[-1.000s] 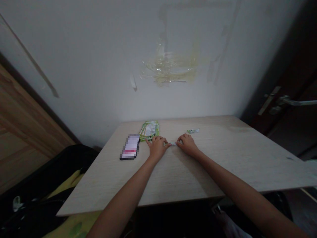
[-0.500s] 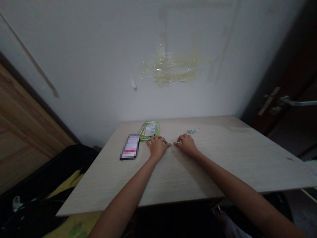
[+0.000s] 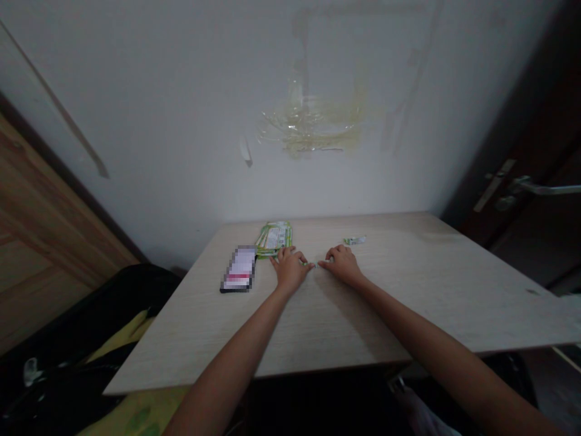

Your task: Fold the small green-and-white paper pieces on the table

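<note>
Between my two hands, low over the table, is a small green-and-white strip [image 3: 316, 265], mostly covered by the fingers. My left hand [image 3: 290, 270] is closed on its left end with thumb and forefinger, the other fingers partly spread. From the other side, my right hand [image 3: 344, 265] pinches the right end, its fingers curled. Just beyond my left hand lies a pile of flat green-and-white packets [image 3: 275, 236]. A torn-looking green-and-white wrapper piece [image 3: 354, 240] rests past my right hand.
A phone [image 3: 239, 268] with a blurred, lit screen lies left of my left hand. The pale wooden table [image 3: 408, 290] meets a wall [image 3: 190, 121] with peeling tape [image 3: 318, 130]. To the right is a dark door with a metal handle [image 3: 544, 188]; dark bags [image 3: 136, 284] sit at left.
My fingers have shifted very slightly around the strip. The packets, phone and wrapper piece stay where they were.
</note>
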Tool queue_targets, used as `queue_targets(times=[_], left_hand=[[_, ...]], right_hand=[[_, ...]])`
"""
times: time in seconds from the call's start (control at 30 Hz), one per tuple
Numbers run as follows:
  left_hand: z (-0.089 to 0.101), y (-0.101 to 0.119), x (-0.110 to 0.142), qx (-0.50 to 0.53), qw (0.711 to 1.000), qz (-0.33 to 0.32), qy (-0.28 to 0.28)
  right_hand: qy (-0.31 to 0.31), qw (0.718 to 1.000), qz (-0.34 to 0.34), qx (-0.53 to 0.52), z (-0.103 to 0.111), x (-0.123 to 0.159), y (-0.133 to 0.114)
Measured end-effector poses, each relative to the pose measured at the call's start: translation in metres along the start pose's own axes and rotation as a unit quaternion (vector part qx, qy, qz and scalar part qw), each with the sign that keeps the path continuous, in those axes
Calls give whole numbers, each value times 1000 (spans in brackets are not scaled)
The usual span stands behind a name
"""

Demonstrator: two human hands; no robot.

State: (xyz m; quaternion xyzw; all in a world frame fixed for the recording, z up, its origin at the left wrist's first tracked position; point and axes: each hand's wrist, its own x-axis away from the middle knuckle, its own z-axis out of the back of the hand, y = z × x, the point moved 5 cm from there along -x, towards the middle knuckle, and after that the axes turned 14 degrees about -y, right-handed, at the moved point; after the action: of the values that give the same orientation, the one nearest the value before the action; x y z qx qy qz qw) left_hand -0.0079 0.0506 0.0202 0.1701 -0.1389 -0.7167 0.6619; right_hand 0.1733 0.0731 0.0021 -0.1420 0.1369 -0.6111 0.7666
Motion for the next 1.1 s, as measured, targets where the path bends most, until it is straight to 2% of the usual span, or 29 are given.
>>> queue_targets(times=[0.3, 0.57, 0.9, 1.1], left_hand=[[-4, -2, -2, -16, 1000, 2, -5], [-3, -1, 0, -2, 1000, 4, 3], [-3, 3, 5, 3, 999, -32, -9], [-5, 8, 5, 9, 996, -83, -15]], right_hand=[[-14, 1000, -12, -12, 0, -3, 2], [6, 1000, 4, -15, 0, 2, -2], [35, 997, 68, -10, 6, 12, -11], [24, 998, 61, 12, 7, 14, -15]])
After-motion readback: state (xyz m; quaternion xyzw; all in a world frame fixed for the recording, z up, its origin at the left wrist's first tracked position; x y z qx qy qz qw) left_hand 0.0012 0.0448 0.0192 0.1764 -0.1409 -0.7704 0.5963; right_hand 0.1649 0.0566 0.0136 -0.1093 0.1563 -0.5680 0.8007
